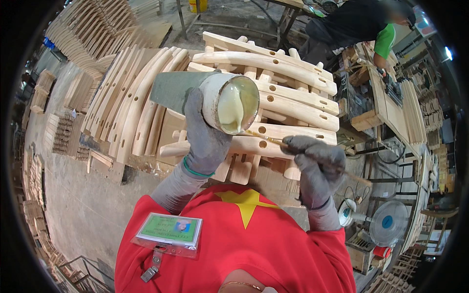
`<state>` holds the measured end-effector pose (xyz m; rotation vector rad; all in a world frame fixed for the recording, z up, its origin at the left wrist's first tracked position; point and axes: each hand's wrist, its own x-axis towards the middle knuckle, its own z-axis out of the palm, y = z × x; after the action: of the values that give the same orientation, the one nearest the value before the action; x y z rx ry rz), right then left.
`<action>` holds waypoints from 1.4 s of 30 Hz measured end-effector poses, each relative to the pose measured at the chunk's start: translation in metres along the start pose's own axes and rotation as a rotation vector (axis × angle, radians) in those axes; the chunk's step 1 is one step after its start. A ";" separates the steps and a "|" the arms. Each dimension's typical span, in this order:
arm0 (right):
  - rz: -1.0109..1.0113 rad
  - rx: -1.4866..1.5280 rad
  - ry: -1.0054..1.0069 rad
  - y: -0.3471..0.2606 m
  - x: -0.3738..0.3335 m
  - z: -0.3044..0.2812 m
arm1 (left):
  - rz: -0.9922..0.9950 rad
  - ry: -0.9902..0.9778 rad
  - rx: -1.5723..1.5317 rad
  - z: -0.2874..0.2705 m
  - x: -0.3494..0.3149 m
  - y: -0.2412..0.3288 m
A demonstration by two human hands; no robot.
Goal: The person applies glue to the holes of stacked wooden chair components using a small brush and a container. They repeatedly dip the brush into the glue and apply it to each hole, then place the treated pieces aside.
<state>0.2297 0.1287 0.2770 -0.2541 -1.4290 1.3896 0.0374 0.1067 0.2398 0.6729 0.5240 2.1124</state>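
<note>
My left hand (pixel 205 129), in a grey glove, is wrapped around a white tub (pixel 211 100) tilted so that its open mouth shows. Inside sits a pale, creamy liquid (pixel 230 105) that looks like glue, coating part of the inner wall. Between the gloved fingers of my right hand (pixel 316 163) is a thin wooden stick (pixel 268 138). Its yellowish tip lies close to the tub's lower rim; whether they touch I cannot tell. Just beneath are pale curved wooden slats (pixel 298 111) with drilled holes, stacked across round-ended wooden pieces (pixel 266 76).
More curved slats (pixel 132 105) lie to the left, beside a grey-green flat panel (pixel 171 88). Tall stacks of wooden parts (pixel 93 29) stand at the far left. At the far right a co-worker (pixel 356 24) bends over a bench (pixel 391 117). A fan (pixel 388 223) stands at the lower right.
</note>
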 end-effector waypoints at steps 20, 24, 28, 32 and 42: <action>0.260 -0.606 0.006 0.073 0.135 -0.075 | -0.037 0.200 0.246 -0.011 0.015 -0.008; 0.181 -0.681 -0.085 0.098 0.143 -0.080 | -0.282 0.215 -0.287 -0.014 0.024 0.006; 0.049 -1.050 -0.227 0.095 0.149 -0.071 | -0.027 0.118 0.287 -0.031 0.015 -0.005; 0.045 -1.106 -0.302 0.100 0.150 -0.068 | 0.054 0.100 0.607 -0.046 0.016 -0.010; 0.048 -1.033 -0.215 0.097 0.148 -0.075 | 0.098 -0.069 0.720 -0.046 0.018 -0.017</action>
<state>0.1792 0.3126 0.2551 -0.8103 -2.2395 0.6039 0.0094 0.1245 0.1995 1.1798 1.2565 1.9585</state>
